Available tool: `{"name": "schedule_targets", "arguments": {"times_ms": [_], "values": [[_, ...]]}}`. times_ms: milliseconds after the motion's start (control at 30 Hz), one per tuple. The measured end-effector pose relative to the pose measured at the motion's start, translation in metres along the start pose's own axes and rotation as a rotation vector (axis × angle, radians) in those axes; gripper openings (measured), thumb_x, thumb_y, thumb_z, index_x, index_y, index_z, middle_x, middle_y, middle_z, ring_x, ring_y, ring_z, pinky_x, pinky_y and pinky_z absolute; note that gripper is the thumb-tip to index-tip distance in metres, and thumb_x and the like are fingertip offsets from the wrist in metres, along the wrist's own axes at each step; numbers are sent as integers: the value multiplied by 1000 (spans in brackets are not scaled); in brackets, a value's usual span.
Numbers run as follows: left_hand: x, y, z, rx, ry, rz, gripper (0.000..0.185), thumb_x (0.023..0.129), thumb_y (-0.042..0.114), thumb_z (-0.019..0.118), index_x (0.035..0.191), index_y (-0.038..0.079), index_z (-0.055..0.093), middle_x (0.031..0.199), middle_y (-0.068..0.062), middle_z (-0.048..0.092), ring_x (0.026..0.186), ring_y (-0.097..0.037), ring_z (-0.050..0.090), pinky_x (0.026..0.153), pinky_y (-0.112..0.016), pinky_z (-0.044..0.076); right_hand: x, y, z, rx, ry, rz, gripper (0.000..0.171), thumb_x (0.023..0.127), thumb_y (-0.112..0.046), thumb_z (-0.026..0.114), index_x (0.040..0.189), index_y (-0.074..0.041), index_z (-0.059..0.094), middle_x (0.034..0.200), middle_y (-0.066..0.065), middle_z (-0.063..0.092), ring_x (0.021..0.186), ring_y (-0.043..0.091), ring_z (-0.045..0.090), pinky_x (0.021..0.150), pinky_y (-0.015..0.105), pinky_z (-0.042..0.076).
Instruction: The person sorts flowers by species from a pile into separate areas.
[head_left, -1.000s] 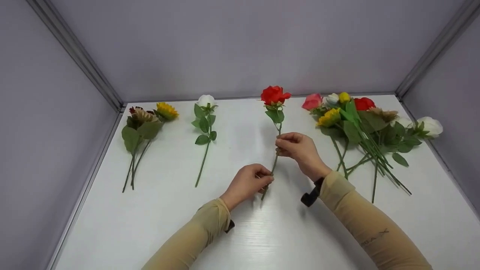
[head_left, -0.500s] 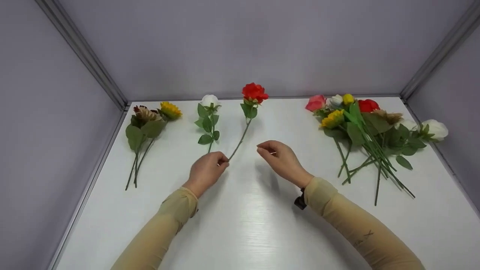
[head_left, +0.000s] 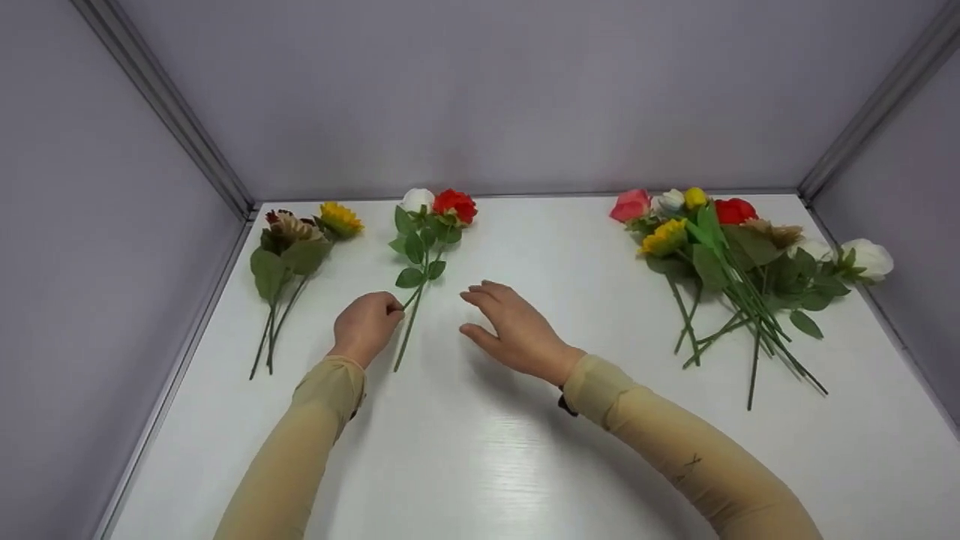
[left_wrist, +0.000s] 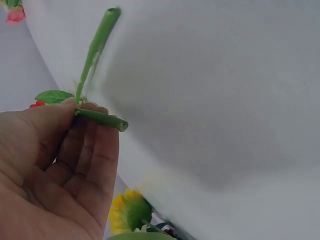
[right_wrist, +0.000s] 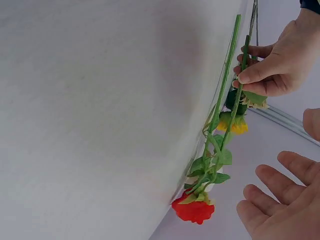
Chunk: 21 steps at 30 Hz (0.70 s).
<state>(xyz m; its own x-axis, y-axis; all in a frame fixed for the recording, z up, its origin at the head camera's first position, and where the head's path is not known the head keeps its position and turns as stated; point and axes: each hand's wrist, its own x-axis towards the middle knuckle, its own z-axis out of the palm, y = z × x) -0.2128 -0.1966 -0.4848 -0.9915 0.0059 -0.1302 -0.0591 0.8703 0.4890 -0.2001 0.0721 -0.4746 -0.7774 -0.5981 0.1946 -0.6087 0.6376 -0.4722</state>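
My left hand [head_left: 393,304] pinches the lower stem of a red rose [head_left: 454,205] between thumb and fingers. The rose lies slanted beside a white rose [head_left: 415,199] on the white table [head_left: 487,457], their heads side by side at the back. In the left wrist view the green stem [left_wrist: 101,119] crosses my fingertips [left_wrist: 75,107]. My right hand [head_left: 475,312] hovers open just right of the two stems, holding nothing. In the right wrist view the red rose [right_wrist: 194,211] hangs at the bottom, below my left hand [right_wrist: 246,75].
A small bunch with a sunflower [head_left: 341,219] and a brown flower lies at the back left. A loose pile of several flowers [head_left: 720,255] covers the back right. Grey walls with metal corner rails enclose the table on three sides.
My left hand carried the red rose leftward from the table's middle and laid it beside the white rose. My right hand let go of the stem, opened and followed left.
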Motion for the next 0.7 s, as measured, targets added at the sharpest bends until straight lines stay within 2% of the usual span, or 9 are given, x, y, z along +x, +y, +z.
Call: {"name": "schedule_targets", "arguments": {"times_ms": [200, 333, 533, 700], "values": [[4, -1, 7, -39, -8, -29, 16, 99, 15, 65, 106, 5, 76, 106, -10, 73, 91, -27, 65, 83, -45, 53, 3, 0, 5, -69, -75, 25, 66, 105, -47, 54, 157, -9, 40, 161, 11, 38, 153, 29, 25, 124, 40, 20], [6, -2, 8, -55, -20, -17, 18, 99, 14, 64, 108, 4, 76, 109, -11, 73, 98, -29, 66, 87, -46, 53, 1, 7, 6, -86, -110, 41, 67, 106, -47, 52, 159, -9, 37, 162, 13, 35, 154, 30, 22, 125, 38, 14], [5, -3, 6, -97, -26, -10, 19, 98, 15, 65, 108, 1, 75, 109, -14, 72, 102, -32, 66, 91, -47, 51, -1, 17, 8, -111, -136, 75, 67, 106, -47, 53, 159, -9, 36, 163, 13, 34, 154, 30, 21, 125, 39, 14], [5, -2, 4, -106, -18, -34, 29, 100, 21, 65, 119, 0, 71, 117, -16, 69, 108, -32, 63, 94, -47, 50, -4, 25, 5, -109, -135, 84, 67, 106, -46, 54, 158, -8, 37, 162, 15, 35, 153, 33, 23, 124, 42, 16]]}}
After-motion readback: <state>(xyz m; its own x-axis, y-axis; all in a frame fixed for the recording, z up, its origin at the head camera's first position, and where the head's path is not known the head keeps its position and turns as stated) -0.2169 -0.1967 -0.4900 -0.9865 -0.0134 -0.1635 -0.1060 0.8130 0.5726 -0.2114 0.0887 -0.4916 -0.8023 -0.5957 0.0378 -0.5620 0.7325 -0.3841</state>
